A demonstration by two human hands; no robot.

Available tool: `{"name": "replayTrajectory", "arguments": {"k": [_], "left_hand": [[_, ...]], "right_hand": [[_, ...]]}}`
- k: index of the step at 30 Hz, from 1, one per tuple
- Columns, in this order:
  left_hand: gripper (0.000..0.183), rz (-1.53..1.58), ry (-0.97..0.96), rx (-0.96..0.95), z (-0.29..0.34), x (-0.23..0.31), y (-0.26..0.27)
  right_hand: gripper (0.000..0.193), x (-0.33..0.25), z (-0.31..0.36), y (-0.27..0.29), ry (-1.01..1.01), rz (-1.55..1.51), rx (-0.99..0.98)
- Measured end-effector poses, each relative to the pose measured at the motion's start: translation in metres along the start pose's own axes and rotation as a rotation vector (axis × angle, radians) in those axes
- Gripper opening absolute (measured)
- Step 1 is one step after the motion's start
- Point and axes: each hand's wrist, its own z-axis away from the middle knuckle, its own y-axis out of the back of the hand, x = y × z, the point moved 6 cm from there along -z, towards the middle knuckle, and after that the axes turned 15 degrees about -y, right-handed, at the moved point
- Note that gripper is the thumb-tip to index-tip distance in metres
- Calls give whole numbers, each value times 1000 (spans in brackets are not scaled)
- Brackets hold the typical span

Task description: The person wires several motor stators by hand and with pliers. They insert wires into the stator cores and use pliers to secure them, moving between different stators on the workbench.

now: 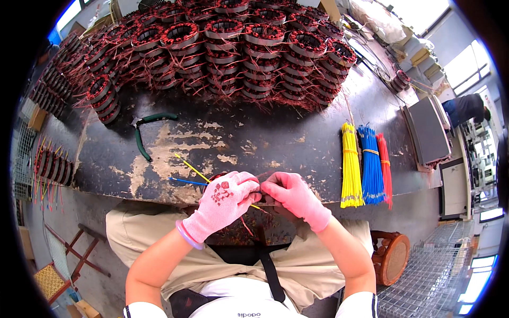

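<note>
Both my hands wear pink gloves and meet at the table's front edge. My left hand (225, 199) is closed, fingers bent over thin lead wires. Beneath it a stator with red windings is mostly hidden. Out past this hand stick a yellow wire (192, 166) and a blue wire (186, 182); a red wire (246, 226) hangs below it toward my lap. My right hand (294, 196) is pinched closed, its fingertips meeting the left ones on thin wire ends, too small to see clearly. Green-handled cutters (139, 124) lie opened on the table beyond my left hand.
Tall stacks of wound stators (222, 58) fill the table's back. At right lie bundles of yellow wires (350, 167), blue wires (371, 164) and red wires (384, 169). A grey box (427, 130) stands at the right edge. Stators with coloured leads (53, 165) sit far left. Another person (469, 109) is at far right.
</note>
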Motion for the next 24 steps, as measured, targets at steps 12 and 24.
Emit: {"name": "replayTrajectory", "arguments": {"k": [12,24], "left_hand": [[15,14,-9,18,-3,0,0],[14,28,13,32,-1,-2,-1]], "right_hand": [[21,0,16,-5,465,467,317],[16,-28,44,-15,777,802,429]]}}
